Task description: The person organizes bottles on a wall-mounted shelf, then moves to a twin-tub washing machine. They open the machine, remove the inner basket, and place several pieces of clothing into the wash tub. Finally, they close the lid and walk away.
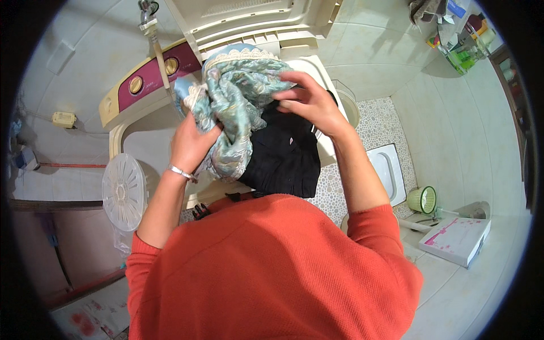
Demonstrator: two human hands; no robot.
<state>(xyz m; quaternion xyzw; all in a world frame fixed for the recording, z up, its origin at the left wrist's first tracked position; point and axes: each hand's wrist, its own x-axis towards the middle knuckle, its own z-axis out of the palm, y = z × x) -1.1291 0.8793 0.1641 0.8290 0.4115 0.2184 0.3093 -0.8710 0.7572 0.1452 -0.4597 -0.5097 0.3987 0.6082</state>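
Note:
My left hand (191, 142) grips a bunched blue-green patterned cloth (231, 114) edged with cream lace. The cloth hangs in folds over a twin-tub washing machine (153, 127). At the cloth's right side is my right hand (312, 102), fingers spread and slightly curled; its fingertips are close to the fabric, and I see nothing held in it. Below both hands a black garment (284, 153) is draped over the machine's right part and front edge. The raised lid (250, 17) leans at the back, and two knobs sit on the maroon control panel (153, 76).
A white slotted plastic disc (124, 191) stands at the left front of the machine. A tap with a hose (157, 51) comes down behind the panel. To the right are a bucket (347, 108), a squat toilet (387, 172), a green basket (420, 199) and a white box (457, 240).

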